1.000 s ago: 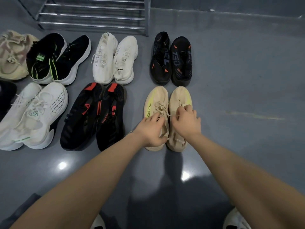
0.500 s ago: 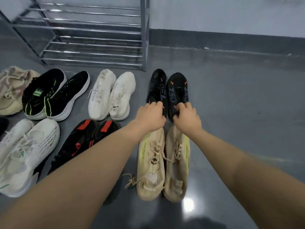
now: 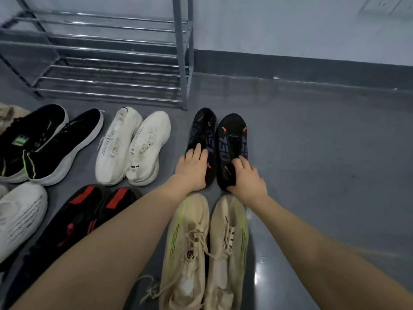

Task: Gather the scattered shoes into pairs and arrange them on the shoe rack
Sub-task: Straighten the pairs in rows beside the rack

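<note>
Hands (image 3: 220, 173) grip heels of black shoes (image 3: 218, 139).

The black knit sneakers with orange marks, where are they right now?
In the head view, the black knit sneakers with orange marks sit on the floor right of centre, beyond the beige lace-up pair, near the metal shoe rack's front right leg.

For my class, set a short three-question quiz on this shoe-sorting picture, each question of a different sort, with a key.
1. True or false: the shoe rack already holds shoes.
2. Which pair are the left hand and right hand taking hold of?
A. the white pair
B. the black pair with orange marks
C. the beige pair
3. Fill in: the beige pair lies on the ____, nearer the person than the gripped pair.

Key: 1 false; 2 B; 3 floor.
</note>
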The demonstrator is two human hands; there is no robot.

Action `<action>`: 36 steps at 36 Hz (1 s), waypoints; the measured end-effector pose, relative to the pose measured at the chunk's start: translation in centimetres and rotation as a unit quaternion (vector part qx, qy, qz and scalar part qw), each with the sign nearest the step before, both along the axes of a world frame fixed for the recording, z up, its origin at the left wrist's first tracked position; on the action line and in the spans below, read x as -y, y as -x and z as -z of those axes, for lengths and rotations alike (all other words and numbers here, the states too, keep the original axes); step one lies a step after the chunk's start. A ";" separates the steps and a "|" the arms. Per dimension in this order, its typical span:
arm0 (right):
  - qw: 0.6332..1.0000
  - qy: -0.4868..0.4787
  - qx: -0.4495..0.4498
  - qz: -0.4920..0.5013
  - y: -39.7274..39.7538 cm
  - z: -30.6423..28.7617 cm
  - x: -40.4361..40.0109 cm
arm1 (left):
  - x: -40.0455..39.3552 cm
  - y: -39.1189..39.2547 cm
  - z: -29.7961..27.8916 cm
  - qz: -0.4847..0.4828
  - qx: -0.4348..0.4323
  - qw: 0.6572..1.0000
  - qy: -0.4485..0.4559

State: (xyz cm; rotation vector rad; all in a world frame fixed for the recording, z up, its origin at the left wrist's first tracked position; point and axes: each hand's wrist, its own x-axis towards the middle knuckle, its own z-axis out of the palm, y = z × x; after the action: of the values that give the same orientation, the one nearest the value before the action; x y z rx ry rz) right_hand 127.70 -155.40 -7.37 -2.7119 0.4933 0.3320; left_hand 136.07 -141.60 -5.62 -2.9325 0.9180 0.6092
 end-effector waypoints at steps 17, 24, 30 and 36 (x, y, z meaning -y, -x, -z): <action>0.999 -0.024 -0.021 0.004 -0.6 0.9 -0.1 | 0.3 -1.5 -0.2 0.071 0.067 0.992 -0.075; 0.999 -0.031 0.019 0.003 0.0 0.6 -0.5 | -1.8 -1.6 -0.8 0.099 0.069 0.989 -0.081; 0.997 -0.048 0.062 0.027 0.0 0.2 -1.0 | -1.6 -0.7 -2.0 0.062 0.125 0.989 -0.041; 0.994 -0.045 0.091 0.033 -0.2 -0.1 -2.0 | -2.0 -1.5 -4.3 0.048 0.188 0.981 0.006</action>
State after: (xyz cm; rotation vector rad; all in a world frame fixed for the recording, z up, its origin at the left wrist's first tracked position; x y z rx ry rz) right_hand 127.88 -153.39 -7.29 -2.5993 0.5027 0.0869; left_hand 137.60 -139.64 -1.36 -2.8421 1.0046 0.0382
